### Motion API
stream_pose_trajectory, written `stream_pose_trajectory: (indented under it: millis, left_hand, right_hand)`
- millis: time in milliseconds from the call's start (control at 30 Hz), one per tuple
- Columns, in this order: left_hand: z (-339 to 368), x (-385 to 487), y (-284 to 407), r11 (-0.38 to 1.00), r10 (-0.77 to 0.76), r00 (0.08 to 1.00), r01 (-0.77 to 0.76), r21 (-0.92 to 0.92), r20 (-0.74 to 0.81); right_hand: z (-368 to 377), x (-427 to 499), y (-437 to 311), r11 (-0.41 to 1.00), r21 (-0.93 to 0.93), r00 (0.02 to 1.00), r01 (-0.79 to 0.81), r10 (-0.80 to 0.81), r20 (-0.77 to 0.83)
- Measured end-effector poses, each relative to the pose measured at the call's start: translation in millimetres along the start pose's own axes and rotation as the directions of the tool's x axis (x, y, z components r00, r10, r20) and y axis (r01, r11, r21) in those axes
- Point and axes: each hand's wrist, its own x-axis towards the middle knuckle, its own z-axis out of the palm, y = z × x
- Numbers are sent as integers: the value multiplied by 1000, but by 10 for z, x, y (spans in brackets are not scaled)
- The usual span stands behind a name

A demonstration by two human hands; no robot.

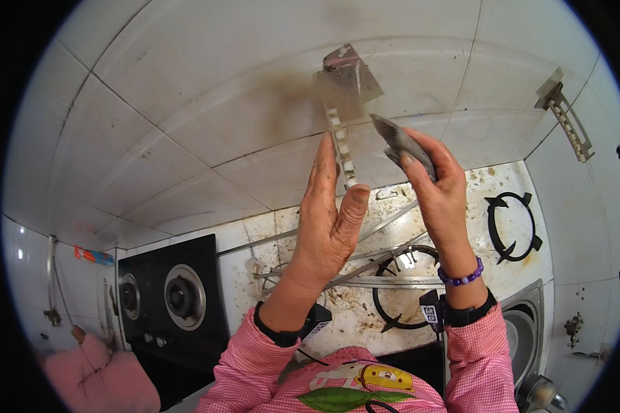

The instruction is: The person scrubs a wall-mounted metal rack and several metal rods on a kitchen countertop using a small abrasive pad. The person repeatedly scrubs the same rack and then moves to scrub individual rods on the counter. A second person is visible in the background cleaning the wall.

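My left hand (326,222) is raised at the tiled wall, fingers straight and thumb apart. It lies alongside a wall-mounted rack bracket (342,147) with a row of white pieces; the bracket's lower end is hidden by the thumb. A clear mounting plate (364,85), dirty and partly brownish, joins the bracket to the wall. Folded in my right hand (439,186) is a wet-looking grey cloth (405,144), its pointed end toward the bracket. The cloth is a short way right of the bracket, apart from it.
Below lie several loose metal bars (387,281) and black pan supports (512,227) on a stained white counter (351,315). A black gas hob (173,294) is left, a steel sink (532,310) right. A similar bracket (568,126) is fixed farther right. A pink-sleeved person (108,379) appears lower left.
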Motion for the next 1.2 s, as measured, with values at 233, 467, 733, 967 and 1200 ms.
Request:
stream_pose_trajectory:
  millis: [233,467,733,967,1200]
  left_hand:
    - [151,-195,32,964,-142,986,159,211,-92]
    - [147,-312,103,959,-261,957,272,82,-124]
    - [140,-313,115,963,-209,968,228,143,-140]
    - [141,-327,134,933,-265,950,296,205,-168]
    - [129,-329,103,951,-208,967,236,202,-149]
  right_hand:
    - [271,466,-3,960,-116,953,255,-229,200]
    - [316,802,-48,588,-373,683,718,-488,544]
    - [53,634,-376,592,-94,441,800,-475,762]
    - [159,958,-84,547,-340,626,765,-511,589]
    - [259,905,-155,336,-292,424,895,-441,791]
